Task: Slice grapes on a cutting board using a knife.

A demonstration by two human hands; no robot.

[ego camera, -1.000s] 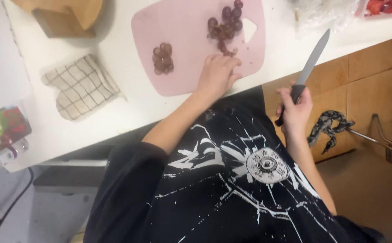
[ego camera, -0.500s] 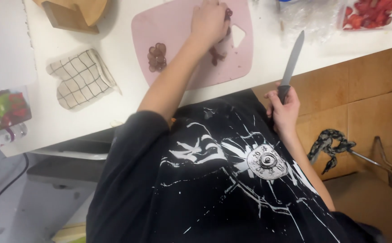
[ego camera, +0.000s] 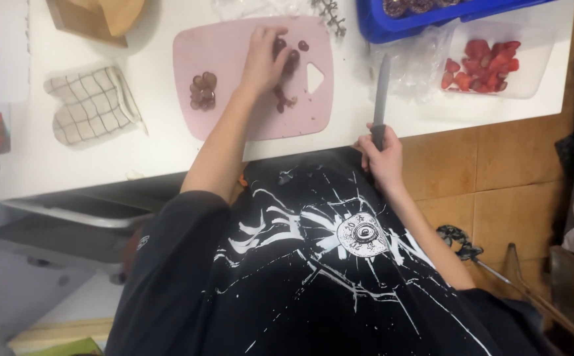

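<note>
My left hand (ego camera: 262,58) reaches over a pink cutting board (ego camera: 234,118) on the white counter, with its fingers curled on a few dark grapes (ego camera: 292,59) at the board's far side. A small pile of cut grape pieces (ego camera: 202,91) lies on the board left of that hand. Some stem bits sit just below the hand. My right hand (ego camera: 382,157) grips the black handle of a kitchen knife (ego camera: 382,86) at the counter's near edge. The blade points away from me, right of the board.
A clear tub of cut strawberries (ego camera: 481,62) stands to the right, with a blue tray (ego camera: 432,14) of dark fruit behind it. A checked oven mitt (ego camera: 89,105) lies left of the board. A wooden block (ego camera: 89,16) sits at the back left.
My left hand has moved further up the board onto the far grapes. The knife hand has shifted a little left and turned the blade more upright. The view has tilted, showing the strawberries and the blue tray.
</note>
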